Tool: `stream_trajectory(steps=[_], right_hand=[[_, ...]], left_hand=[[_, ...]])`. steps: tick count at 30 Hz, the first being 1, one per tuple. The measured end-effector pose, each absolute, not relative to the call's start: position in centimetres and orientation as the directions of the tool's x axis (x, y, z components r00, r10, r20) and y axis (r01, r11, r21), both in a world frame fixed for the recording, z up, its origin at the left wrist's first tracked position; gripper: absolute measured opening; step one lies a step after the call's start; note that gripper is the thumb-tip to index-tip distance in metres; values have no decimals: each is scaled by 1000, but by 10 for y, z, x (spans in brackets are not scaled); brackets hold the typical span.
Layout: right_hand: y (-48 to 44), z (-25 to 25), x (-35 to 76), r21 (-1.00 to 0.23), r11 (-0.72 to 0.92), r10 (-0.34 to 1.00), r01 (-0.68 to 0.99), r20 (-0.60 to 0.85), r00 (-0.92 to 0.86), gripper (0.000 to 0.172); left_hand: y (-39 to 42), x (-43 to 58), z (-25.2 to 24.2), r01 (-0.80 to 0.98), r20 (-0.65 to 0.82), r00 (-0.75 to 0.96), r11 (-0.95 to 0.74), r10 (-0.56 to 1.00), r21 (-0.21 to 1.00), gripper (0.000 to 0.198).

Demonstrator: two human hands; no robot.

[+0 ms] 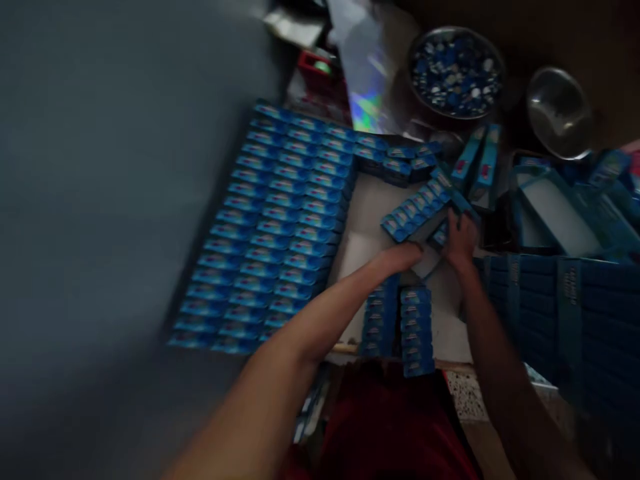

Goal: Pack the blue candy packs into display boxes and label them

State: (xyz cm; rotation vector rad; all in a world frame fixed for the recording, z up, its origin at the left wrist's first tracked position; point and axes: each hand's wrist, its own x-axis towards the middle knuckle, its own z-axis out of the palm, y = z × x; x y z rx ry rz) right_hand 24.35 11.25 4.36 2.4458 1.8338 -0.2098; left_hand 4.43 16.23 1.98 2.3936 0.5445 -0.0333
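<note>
A small blue carton with a whitish panel (427,264) is between my hands, tilted on the work surface. My left hand (406,254) is closed at its left side, with the fingertips largely hidden. My right hand (461,239) grips its right side, fingers curled and slightly blurred. Just beyond my hands, a row of small blue boxes (417,210) lies at a slant. Closer to my body are two more rows of blue boxes, a left row (380,317) and a right row (417,331).
Stacked blue boxes (273,227) fill the left of the table (364,207). Behind stand a metal bowl of small blue and white pieces (456,73) and another metal bowl (559,112). Long blue cartons (484,167) and open cartons (557,210) lie right, above a dark blue stack (540,300).
</note>
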Motion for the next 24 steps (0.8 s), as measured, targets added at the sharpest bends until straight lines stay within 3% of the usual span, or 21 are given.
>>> stream_trajectory(steps=[4, 6, 9, 11, 13, 15, 17, 19, 22, 24], right_hand=[[121, 63, 248, -66, -312, 932, 948, -216, 292, 114], [114, 83, 230, -169, -261, 965, 950, -86, 250, 106], [89, 109, 163, -374, 8, 967, 927, 240, 89, 65], [63, 118, 97, -484, 251, 940, 838, 327, -93, 39], [33, 117, 31, -563, 449, 894, 694, 293, -340, 28], [4, 108, -25, -585, 528, 838, 616, 239, -491, 31], [-20, 93, -63, -549, 560, 810, 621, 205, -549, 45], [-37, 76, -86, -488, 583, 795, 650, 176, -581, 63], [-52, 51, -100, -399, 603, 781, 691, 117, -614, 75], [-60, 36, -103, -342, 604, 785, 720, 96, -612, 69]], left_hand=[[138, 13, 62, 459, -141, 858, -614, 494, 642, 36], [100, -14, 86, 471, -2, 747, -527, 665, 707, 40], [13, -65, 107, 451, 193, 303, -318, 933, 834, 28], [-48, -103, 107, 484, 115, -116, -44, 987, 874, 16], [-93, -143, 97, 365, -74, -549, 318, 833, 875, 13], [-114, -180, 82, 54, -267, -821, 535, 505, 843, 30], [-111, -211, 66, -251, -430, -875, 550, 223, 797, 47], [-92, -229, 54, -427, -543, -831, 490, 119, 760, 61], [-55, -234, 41, -498, -598, -781, 399, 182, 770, 83], [-36, -229, 34, -490, -587, -772, 358, 243, 794, 89]])
